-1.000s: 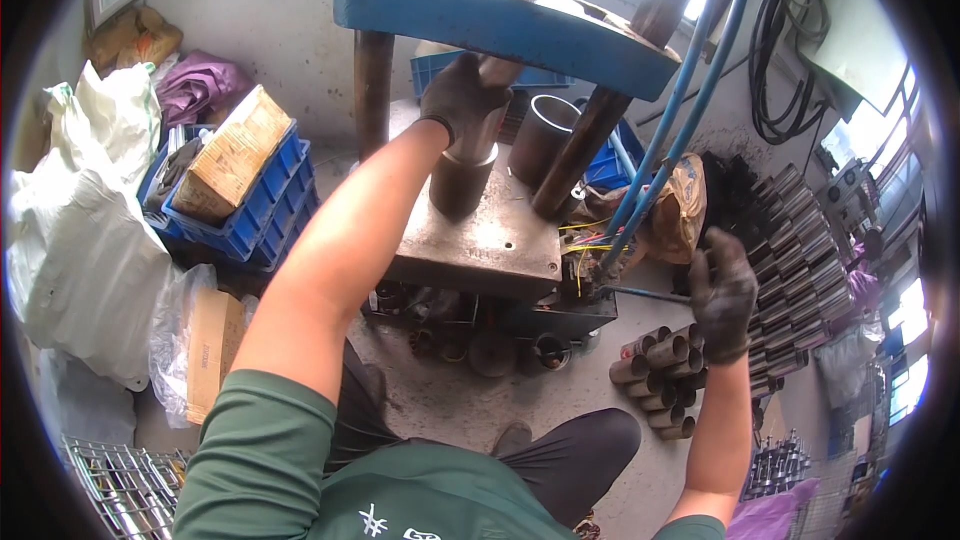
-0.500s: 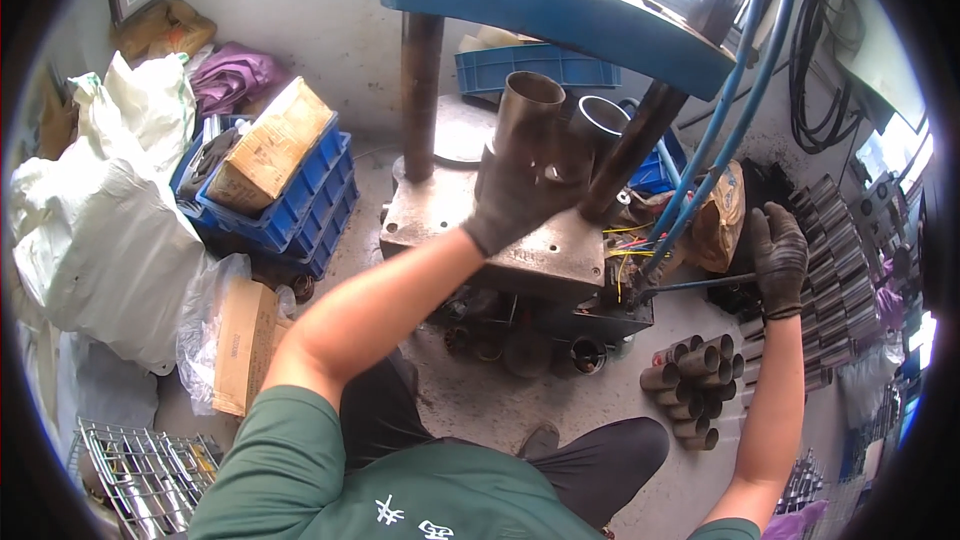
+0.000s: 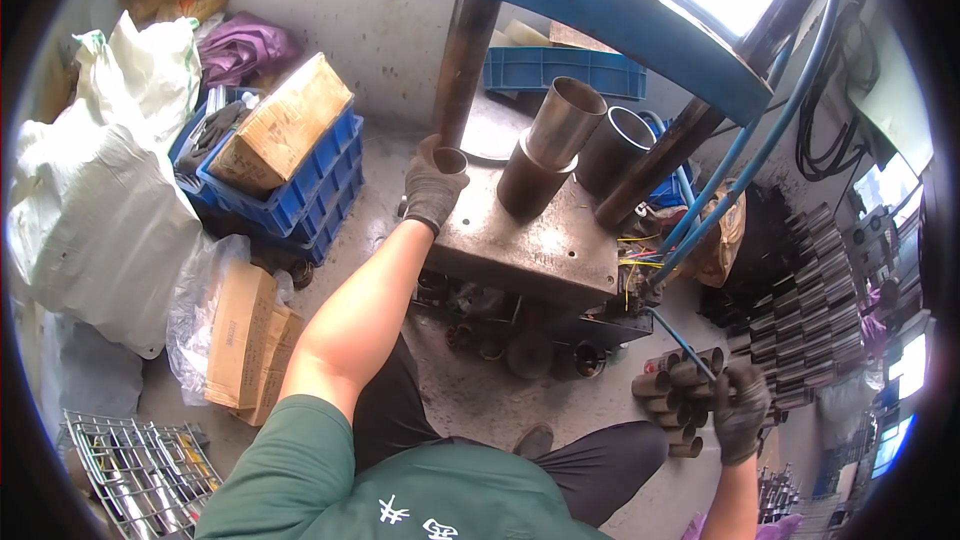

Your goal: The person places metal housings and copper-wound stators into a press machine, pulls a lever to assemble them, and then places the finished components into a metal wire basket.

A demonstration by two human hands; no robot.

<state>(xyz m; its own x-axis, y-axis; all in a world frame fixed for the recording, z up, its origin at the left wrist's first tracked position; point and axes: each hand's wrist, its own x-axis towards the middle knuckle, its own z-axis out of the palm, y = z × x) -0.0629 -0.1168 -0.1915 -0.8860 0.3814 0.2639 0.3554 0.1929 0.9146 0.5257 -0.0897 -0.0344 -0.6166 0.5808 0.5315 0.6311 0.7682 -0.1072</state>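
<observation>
My left hand (image 3: 432, 195), in a grey work glove, closes round a short metal ring or tube (image 3: 451, 161) at the left edge of the press bed (image 3: 510, 250); the fingers hide part of it. Standing on the bed, a metal tube (image 3: 568, 118) rises upright out of a wider dark cylinder (image 3: 534, 180). Another dark hollow cylinder (image 3: 614, 152) stands beside it. My right hand (image 3: 741, 415), gloved too, grips the end of a thin lever rod (image 3: 682, 342), which slants down from the press's right side toward me.
The press's blue crossbeam (image 3: 610, 10) spans above the bed, and blue hoses (image 3: 760, 160) run down its right side. A pile of short tubes (image 3: 668, 395) lies near my right hand, with more stacked tubes (image 3: 800, 310) beyond. Blue crates (image 3: 300, 205) and a cardboard box (image 3: 285, 125) stand left.
My left hand has moved left from the upright tube to the bed's left edge, where it holds a short ring. My right hand has come down, swinging the lever rod lower.
</observation>
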